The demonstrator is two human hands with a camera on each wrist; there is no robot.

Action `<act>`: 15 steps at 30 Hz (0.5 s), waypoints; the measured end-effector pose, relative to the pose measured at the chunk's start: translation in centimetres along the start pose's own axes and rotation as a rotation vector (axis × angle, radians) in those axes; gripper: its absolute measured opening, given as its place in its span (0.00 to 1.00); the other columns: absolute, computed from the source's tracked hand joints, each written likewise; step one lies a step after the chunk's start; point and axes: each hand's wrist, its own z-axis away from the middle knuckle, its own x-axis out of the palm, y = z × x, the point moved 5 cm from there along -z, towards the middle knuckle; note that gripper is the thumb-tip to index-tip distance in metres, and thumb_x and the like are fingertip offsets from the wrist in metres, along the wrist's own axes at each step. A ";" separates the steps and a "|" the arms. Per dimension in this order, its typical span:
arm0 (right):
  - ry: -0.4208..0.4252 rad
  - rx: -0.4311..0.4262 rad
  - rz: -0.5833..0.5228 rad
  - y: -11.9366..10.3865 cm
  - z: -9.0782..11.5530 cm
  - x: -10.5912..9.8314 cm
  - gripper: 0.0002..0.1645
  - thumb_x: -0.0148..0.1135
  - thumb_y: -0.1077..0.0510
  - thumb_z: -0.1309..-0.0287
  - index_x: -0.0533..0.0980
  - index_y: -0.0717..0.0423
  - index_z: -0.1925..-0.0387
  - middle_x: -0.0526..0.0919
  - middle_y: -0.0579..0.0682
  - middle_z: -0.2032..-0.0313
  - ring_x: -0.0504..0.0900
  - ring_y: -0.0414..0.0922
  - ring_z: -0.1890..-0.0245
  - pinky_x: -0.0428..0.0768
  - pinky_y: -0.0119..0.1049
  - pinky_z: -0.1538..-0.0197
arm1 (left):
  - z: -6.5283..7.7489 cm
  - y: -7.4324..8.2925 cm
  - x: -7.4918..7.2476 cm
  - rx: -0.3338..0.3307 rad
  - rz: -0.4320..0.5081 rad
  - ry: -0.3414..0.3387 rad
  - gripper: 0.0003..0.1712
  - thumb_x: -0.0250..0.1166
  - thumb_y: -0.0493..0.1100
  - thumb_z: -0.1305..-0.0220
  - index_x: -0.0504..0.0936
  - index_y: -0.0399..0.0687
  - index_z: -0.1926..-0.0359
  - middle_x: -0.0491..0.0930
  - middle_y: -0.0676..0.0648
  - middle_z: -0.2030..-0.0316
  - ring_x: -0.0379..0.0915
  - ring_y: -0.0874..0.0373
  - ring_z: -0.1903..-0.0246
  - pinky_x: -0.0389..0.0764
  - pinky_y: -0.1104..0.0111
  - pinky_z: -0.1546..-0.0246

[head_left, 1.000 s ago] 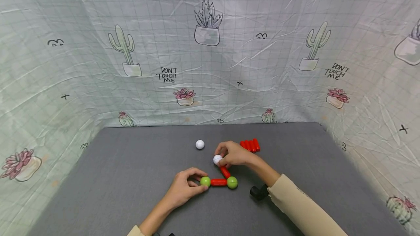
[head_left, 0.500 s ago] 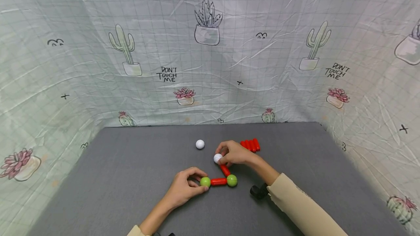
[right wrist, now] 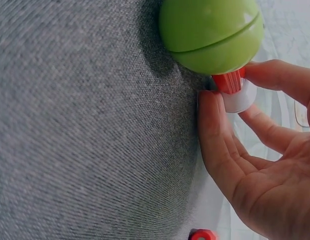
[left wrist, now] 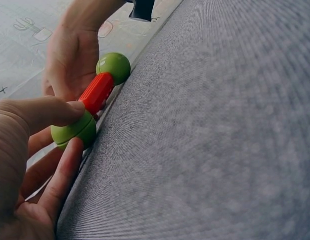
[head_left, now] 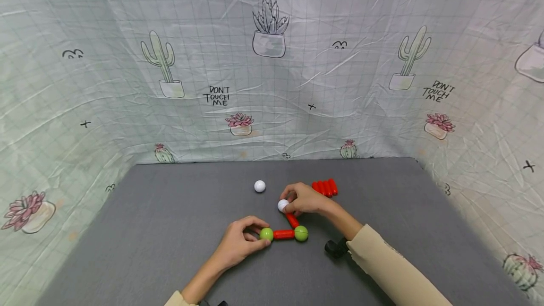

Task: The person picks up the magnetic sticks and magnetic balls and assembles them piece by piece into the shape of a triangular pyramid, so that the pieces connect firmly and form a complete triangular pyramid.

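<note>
Your left hand (head_left: 239, 241) still grips the left green ball (head_left: 266, 234) and your right hand (head_left: 303, 198) the white ball (head_left: 282, 206), while the right green ball (head_left: 301, 233) joining their red rods (head_left: 284, 234) has edged across the grey table (head_left: 170, 221) toward the cactus-print backdrop (head_left: 272, 84), a loose white ball (head_left: 259, 186) and four more rods (head_left: 325, 188) lying beyond
</note>
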 end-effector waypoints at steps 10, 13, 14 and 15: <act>-0.014 -0.028 0.002 -0.1 0.1 -0.2 0.17 0.72 0.62 0.41 0.80 0.61 0.51 0.82 0.55 0.63 0.83 0.45 0.73 0.87 0.39 0.64 | 0.0 -0.1 -0.1 -0.010 0.003 -0.001 0.20 0.81 0.43 0.46 0.88 0.48 0.52 0.87 0.44 0.56 0.82 0.62 0.61 0.85 0.73 0.65; -0.011 -0.046 -0.028 -0.1 0.3 -0.5 0.20 0.72 0.61 0.39 0.79 0.63 0.48 0.83 0.57 0.62 0.85 0.47 0.71 0.88 0.41 0.63 | 0.0 -0.1 -0.1 -0.010 0.005 -0.001 0.19 0.81 0.43 0.46 0.88 0.49 0.52 0.87 0.44 0.56 0.82 0.62 0.61 0.85 0.73 0.66; -0.009 -0.056 -0.039 -0.1 0.5 -0.7 0.21 0.71 0.61 0.39 0.78 0.64 0.47 0.84 0.58 0.61 0.85 0.49 0.69 0.88 0.42 0.62 | 0.0 0.0 -0.1 -0.009 0.005 0.000 0.19 0.81 0.43 0.46 0.88 0.49 0.52 0.87 0.44 0.56 0.82 0.62 0.61 0.85 0.73 0.66; -0.004 -0.068 -0.047 -0.2 0.6 -1.0 0.22 0.71 0.61 0.38 0.77 0.66 0.46 0.84 0.59 0.60 0.86 0.51 0.68 0.88 0.43 0.61 | 0.0 0.0 -0.1 -0.007 0.005 0.002 0.19 0.81 0.43 0.46 0.88 0.49 0.52 0.87 0.44 0.56 0.82 0.62 0.61 0.85 0.73 0.66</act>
